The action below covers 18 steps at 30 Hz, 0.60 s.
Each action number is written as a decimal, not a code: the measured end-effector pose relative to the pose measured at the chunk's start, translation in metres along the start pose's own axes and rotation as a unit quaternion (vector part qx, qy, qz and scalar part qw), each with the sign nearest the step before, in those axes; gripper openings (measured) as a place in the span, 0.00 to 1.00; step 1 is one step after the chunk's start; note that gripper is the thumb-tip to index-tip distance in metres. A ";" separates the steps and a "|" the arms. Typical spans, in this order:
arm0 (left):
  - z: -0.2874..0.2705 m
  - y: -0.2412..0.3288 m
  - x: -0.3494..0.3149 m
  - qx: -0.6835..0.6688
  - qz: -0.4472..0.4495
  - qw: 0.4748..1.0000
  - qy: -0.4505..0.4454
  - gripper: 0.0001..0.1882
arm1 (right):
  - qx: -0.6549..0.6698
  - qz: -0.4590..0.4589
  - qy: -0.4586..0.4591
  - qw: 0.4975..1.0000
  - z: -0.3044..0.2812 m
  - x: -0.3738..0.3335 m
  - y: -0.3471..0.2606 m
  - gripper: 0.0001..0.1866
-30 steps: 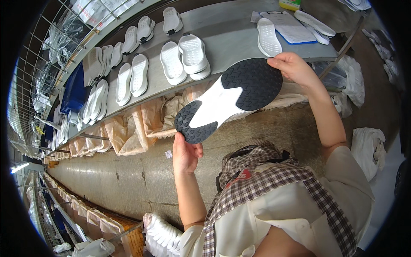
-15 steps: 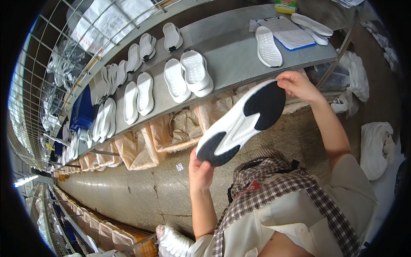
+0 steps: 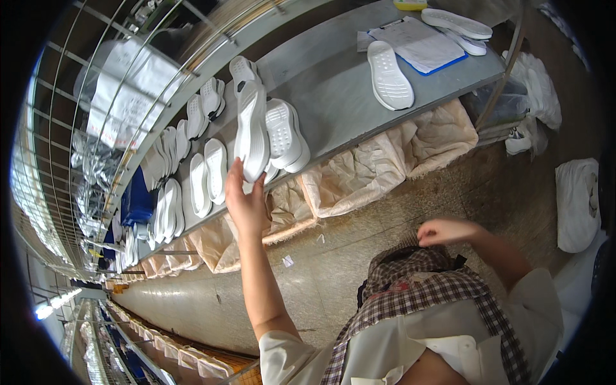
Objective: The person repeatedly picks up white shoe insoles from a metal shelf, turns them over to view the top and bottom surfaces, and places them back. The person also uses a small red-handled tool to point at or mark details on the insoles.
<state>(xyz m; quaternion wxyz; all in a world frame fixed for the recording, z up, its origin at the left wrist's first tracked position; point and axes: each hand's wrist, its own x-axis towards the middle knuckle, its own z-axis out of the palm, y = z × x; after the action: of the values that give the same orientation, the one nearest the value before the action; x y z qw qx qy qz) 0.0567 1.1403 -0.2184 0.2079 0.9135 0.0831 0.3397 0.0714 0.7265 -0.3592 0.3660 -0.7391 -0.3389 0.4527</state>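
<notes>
Currently, the left hand (image 3: 249,206) pinches a white shoe sole (image 3: 252,131) by its near end, above a grey table (image 3: 337,83); the right hand (image 3: 446,231) curls near the checked apron (image 3: 417,300), tightness unclear.

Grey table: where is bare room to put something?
The table is barest between the sole stack and the lone sole; a smaller patch lies between clipboard and front edge. Its left end, around the blue box, is crowded.

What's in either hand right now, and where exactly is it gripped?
The left hand holds a white shoe sole by its near end, thumb and fingers on opposite edges. The right hand shows nothing held.
</notes>
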 end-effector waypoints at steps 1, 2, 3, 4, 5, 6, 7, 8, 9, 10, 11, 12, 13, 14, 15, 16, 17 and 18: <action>0.008 -0.008 0.013 0.007 0.001 1.000 -0.013 0.27 | -0.027 0.048 -0.062 0.997 0.007 0.002 0.006 0.18; 0.017 -0.015 0.026 0.031 0.039 0.999 -0.009 0.26 | 0.013 0.074 -0.079 0.994 0.017 0.002 0.011 0.19; 0.026 -0.020 0.035 0.062 0.053 0.997 -0.016 0.25 | 0.007 0.061 -0.092 0.994 0.025 0.005 0.016 0.19; 0.035 -0.025 0.040 0.051 0.074 0.996 -0.013 0.24 | 0.009 0.045 -0.106 0.993 0.032 0.011 0.019 0.19; 0.041 -0.029 0.044 0.047 0.071 0.996 -0.021 0.24 | 0.010 0.043 -0.129 0.991 0.039 0.016 0.023 0.18; 0.046 -0.032 0.046 0.062 0.056 0.996 -0.033 0.23 | 0.007 0.057 -0.130 0.990 0.044 0.022 0.028 0.17; 0.049 -0.034 0.047 0.051 0.069 0.996 -0.040 0.23 | -0.007 0.035 -0.127 0.991 0.050 0.026 0.034 0.17; 0.053 -0.035 0.047 0.057 0.072 0.994 -0.051 0.23 | -0.016 0.016 -0.128 0.991 0.054 0.033 0.039 0.17; 0.056 -0.036 0.048 0.062 0.074 0.993 -0.062 0.23 | -0.027 0.009 -0.133 0.991 0.057 0.038 0.045 0.17; 0.058 -0.037 0.048 0.069 0.080 0.992 -0.065 0.22 | -0.019 -0.004 -0.134 0.991 0.060 0.043 0.051 0.17; 0.059 -0.037 0.048 0.081 0.100 0.990 -0.063 0.21 | -0.012 -0.005 -0.139 0.990 0.063 0.048 0.057 0.16; 0.060 -0.037 0.048 0.093 0.118 0.987 -0.060 0.21 | 0.003 -0.013 -0.150 0.989 0.066 0.053 0.062 0.16; 0.060 -0.037 0.049 0.102 0.148 0.982 -0.054 0.20 | -0.011 0.006 -0.169 0.986 0.068 0.059 0.067 0.16; 0.061 -0.037 0.049 0.104 0.152 0.981 -0.062 0.19 | -0.017 0.016 -0.193 0.981 0.070 0.065 0.071 0.16; 0.061 -0.037 0.049 0.108 0.139 0.982 -0.074 0.20 | -0.025 0.026 -0.218 0.975 0.072 0.071 0.074 0.16; 0.061 -0.037 0.049 0.107 0.135 0.981 -0.083 0.20 | -0.051 0.048 -0.241 0.968 0.074 0.077 0.076 0.17; 0.061 -0.036 0.048 0.104 0.137 0.981 -0.089 0.20 | -0.077 0.070 -0.262 0.959 0.075 0.083 0.077 0.18; 0.061 -0.035 0.048 0.107 0.151 0.978 -0.091 0.19 | -0.107 0.093 -0.283 0.949 0.077 0.088 0.078 0.18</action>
<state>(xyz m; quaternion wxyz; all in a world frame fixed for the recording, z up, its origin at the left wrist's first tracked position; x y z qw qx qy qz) 0.1322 1.1664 -0.2474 0.0616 0.9597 -0.0392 0.2714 0.0461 0.7789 -0.4871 0.1309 -0.6437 -0.4048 0.6361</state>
